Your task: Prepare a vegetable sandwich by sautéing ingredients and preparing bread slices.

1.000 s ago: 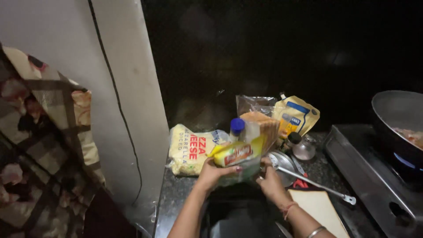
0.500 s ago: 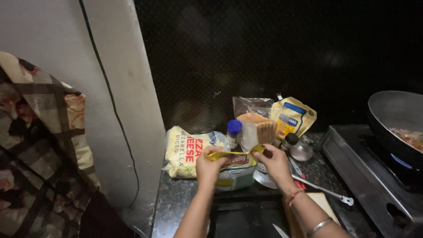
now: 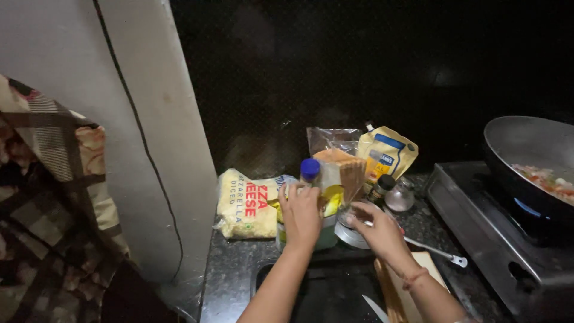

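Dark speckled countertop (image 3: 239, 272) fills the lower middle of the frame, wedged between a pale wall at left and a steel stove (image 3: 496, 239) at right. My left hand (image 3: 302, 215) is wrapped around a yellow-labelled packet (image 3: 326, 200) standing at centre frame, beside a blue-capped bottle (image 3: 310, 170). My right hand (image 3: 379, 230) hovers over a small steel bowl (image 3: 350, 233); I cannot tell whether it grips anything. I judge the packet light, soft and crinkly, best held low around its body. A white cheese bag (image 3: 245, 203) crowds it just to the left, pouches and a glass jar (image 3: 399, 194) behind. Open room is scant: only the near counter edge and the wooden board (image 3: 418, 281) at lower right.
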